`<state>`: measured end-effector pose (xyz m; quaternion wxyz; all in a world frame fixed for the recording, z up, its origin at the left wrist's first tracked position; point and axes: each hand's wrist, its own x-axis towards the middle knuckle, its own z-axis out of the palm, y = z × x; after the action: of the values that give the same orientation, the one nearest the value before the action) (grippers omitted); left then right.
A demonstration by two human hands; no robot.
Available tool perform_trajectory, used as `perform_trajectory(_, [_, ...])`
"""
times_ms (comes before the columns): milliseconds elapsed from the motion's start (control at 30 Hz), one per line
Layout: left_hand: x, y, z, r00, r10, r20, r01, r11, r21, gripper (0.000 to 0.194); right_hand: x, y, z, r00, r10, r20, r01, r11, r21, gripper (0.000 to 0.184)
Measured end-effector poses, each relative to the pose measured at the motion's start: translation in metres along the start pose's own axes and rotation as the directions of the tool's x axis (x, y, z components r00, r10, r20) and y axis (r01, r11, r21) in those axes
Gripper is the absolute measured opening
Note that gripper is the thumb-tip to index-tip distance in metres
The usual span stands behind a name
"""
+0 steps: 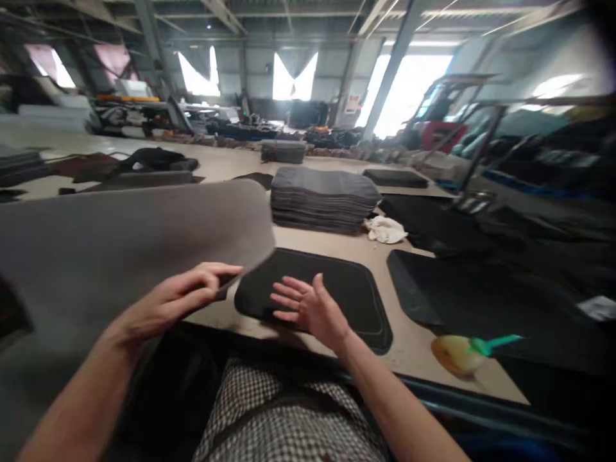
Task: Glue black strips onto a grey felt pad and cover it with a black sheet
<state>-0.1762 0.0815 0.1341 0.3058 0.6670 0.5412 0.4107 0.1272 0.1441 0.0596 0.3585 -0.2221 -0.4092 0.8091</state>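
Observation:
My left hand (187, 295) is closed on the edge of a large grey mat (144, 237), which stands raised and curved at the left, its far corner rounded. A black mat (351, 295) with rounded corners and a line running inside its edge lies flat on the table in front of me. Over that black mat hovers my right hand (312, 308), fingers spread and palm facing left, holding nothing. Whether it touches the mat I cannot tell.
Behind the black mat stands a stack of grey mats (322, 199), with a crumpled white cloth (385, 229) beside it. To the right lie a dark sheet (462, 289) and a yellowish bottle with a green nozzle (455, 356). Flat dark pieces (154, 160) lie at the far left.

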Motion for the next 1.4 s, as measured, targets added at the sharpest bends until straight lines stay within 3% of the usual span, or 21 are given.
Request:
perform_trajectory(33, [-0.007,-0.002,0.005,0.987,0.024,0.16,-0.023,1.0,-0.006,0.026,0.006,-0.001,-0.003,1.0,0.027,-0.006,-0.027,0.999,0.021,0.085])
perform_trajectory(100, [-0.011,-0.009,0.022,0.896,0.111,0.429,-0.097,0.994,-0.054,0.027,0.017,0.003,-0.009,0.994,0.082,-0.067,-0.083,0.996,-0.012,0.078])
perform_trajectory(133, [-0.009,-0.015,0.032,0.861,0.149,0.486,-0.126,0.989,-0.08,0.026,0.02,0.008,-0.012,0.988,0.092,-0.122,-0.1,0.993,-0.061,0.07])
perform_trajectory(200, [-0.008,-0.029,0.05,0.842,0.179,0.508,-0.143,0.984,-0.11,0.023,0.024,0.021,-0.017,0.967,0.06,-0.247,-0.108,0.976,-0.187,0.061])
perform_trajectory(300, [-0.019,-0.051,0.061,0.864,0.138,0.485,-0.101,0.99,-0.102,0.022,0.026,0.04,-0.02,0.942,-0.063,-0.331,-0.051,0.944,-0.325,0.064])
perform_trajectory(367, [-0.035,-0.067,0.056,0.917,0.062,0.394,-0.034,0.996,-0.078,0.023,0.025,0.047,-0.021,0.936,-0.112,-0.335,-0.017,0.933,-0.36,0.062])
perform_trajectory(433, [-0.055,-0.085,0.045,0.985,-0.047,0.164,0.056,0.997,-0.046,0.024,0.023,0.049,-0.021,0.934,-0.12,-0.337,-0.019,0.924,-0.381,0.061])
perform_trajectory(467, [-0.066,-0.096,0.04,0.994,-0.11,-0.003,0.109,0.993,-0.038,0.025,0.022,0.05,-0.022,0.933,-0.114,-0.341,-0.029,0.921,-0.388,0.061])
perform_trajectory(500, [-0.078,-0.108,0.034,0.966,-0.175,-0.189,0.17,0.985,-0.043,0.027,0.02,0.05,-0.023,0.933,-0.106,-0.344,-0.04,0.919,-0.392,0.062])
perform_trajectory(533, [-0.09,-0.121,0.03,0.898,-0.238,-0.371,0.231,0.971,-0.062,0.029,0.019,0.05,-0.024,0.933,-0.098,-0.346,-0.05,0.918,-0.394,0.063])
perform_trajectory(600, [-0.116,-0.149,0.025,0.694,-0.34,-0.634,0.346,0.93,-0.121,0.035,0.017,0.051,-0.028,0.933,-0.089,-0.348,-0.055,0.922,-0.384,0.064])
perform_trajectory(667, [-0.141,-0.177,0.026,0.522,-0.407,-0.749,0.447,0.879,-0.166,0.042,0.014,0.053,-0.032,0.936,-0.085,-0.341,-0.054,0.924,-0.378,0.065])
perform_trajectory(700, [-0.153,-0.189,0.028,0.476,-0.429,-0.768,0.491,0.854,-0.172,0.045,0.014,0.054,-0.033,0.938,-0.087,-0.336,-0.049,0.925,-0.376,0.064])
perform_trajectory(733, [-0.163,-0.2,0.031,0.456,-0.448,-0.769,0.528,0.832,-0.172,0.05,0.013,0.055,-0.034,0.94,-0.092,-0.329,-0.041,0.926,-0.376,0.064])
perform_trajectory(867, [-0.18,-0.225,0.04,0.457,-0.504,-0.733,0.583,0.792,-0.181,0.063,0.009,0.054,-0.034,0.945,-0.097,-0.312,-0.04,0.914,-0.405,0.062])
perform_trajectory(1000, [-0.161,-0.228,0.024,0.451,-0.531,-0.717,0.639,0.753,-0.156,0.074,0.006,0.05,-0.031,0.949,-0.094,-0.302,-0.052,0.895,-0.442,0.061])
perform_trajectory(1100, [-0.141,-0.226,0.005,0.395,-0.702,-0.593,0.647,0.671,-0.363,0.082,0.004,0.047,-0.028,0.95,-0.132,-0.282,-0.018,0.882,-0.471,0.059])
perform_trajectory(1167, [-0.132,-0.224,-0.003,0.386,-0.79,-0.477,0.611,0.606,-0.509,0.078,0.0,0.045,-0.024,0.955,-0.154,-0.255,0.014,0.878,-0.479,0.054])
perform_trajectory(1300, [-0.133,-0.214,-0.011,0.473,-0.808,-0.351,0.566,0.584,-0.582,0.05,-0.012,0.037,-0.013,0.965,-0.183,-0.186,0.074,0.876,-0.476,0.04])
perform_trajectory(1400, [-0.143,-0.198,-0.018,0.517,-0.787,-0.336,0.504,0.598,-0.623,0.048,-0.024,0.023,-0.01,0.972,-0.184,-0.148,0.095,0.879,-0.468,0.034])
